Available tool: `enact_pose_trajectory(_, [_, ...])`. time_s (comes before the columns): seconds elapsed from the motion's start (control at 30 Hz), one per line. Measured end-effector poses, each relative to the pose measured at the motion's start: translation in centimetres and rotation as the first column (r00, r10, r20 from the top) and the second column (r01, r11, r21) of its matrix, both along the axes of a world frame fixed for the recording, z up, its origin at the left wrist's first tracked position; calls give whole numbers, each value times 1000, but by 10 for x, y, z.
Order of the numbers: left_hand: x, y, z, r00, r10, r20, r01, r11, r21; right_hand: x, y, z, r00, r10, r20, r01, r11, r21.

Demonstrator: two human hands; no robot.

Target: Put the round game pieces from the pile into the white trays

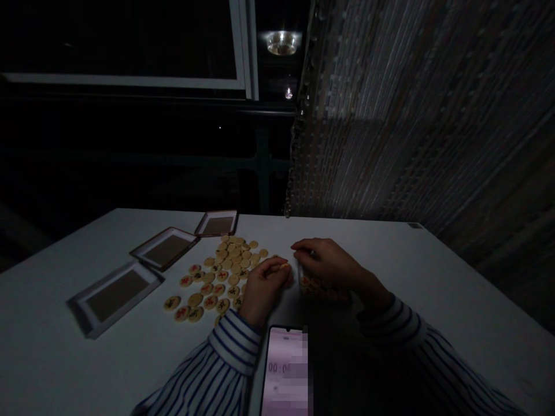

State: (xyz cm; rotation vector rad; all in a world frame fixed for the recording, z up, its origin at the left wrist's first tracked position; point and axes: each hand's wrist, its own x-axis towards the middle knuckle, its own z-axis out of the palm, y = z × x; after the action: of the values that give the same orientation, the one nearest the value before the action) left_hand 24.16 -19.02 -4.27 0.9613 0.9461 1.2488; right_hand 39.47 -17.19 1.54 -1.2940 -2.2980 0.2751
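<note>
My left hand [265, 289] is closed in a pinch, with the pale edge of a xiangqi piece [285, 265] showing at its fingertips. To its left, many round wooden xiangqi pieces [222, 275] lie spread and heaped on the white table, some with red or black characters facing up. My right hand [332, 260] hovers over a box of xiangqi pieces [299, 271], its thumb and forefinger slightly apart and nothing visible between them. That hand hides much of the box. Several red-marked pieces inside it show below the palm.
A phone [286, 370] with a timer on its screen lies in front of me. Three shallow open trays or lids [167, 247] rest at the table's left side. Behind the white table [433, 289] hang a bead curtain [368, 115] and a dark window.
</note>
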Motion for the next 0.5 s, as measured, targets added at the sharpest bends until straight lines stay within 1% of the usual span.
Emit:
enact_pose_trajectory(0.17, [-1, 2, -4, 1000, 11, 17, -10, 1000, -25, 2, 0, -4, 999, 21, 50, -20, 999, -29])
enact_pose_trajectory(0.33, [-2, 3, -9, 996, 5, 84, -2, 999, -38, 1, 0, -7, 995, 69, 78, -66, 997, -30])
enact_pose_trajectory(0.5, [-3, 2, -9, 987, -45, 151, 46, 999, -4, -1, -2, -10, 989, 102, 103, -99, 994, -42])
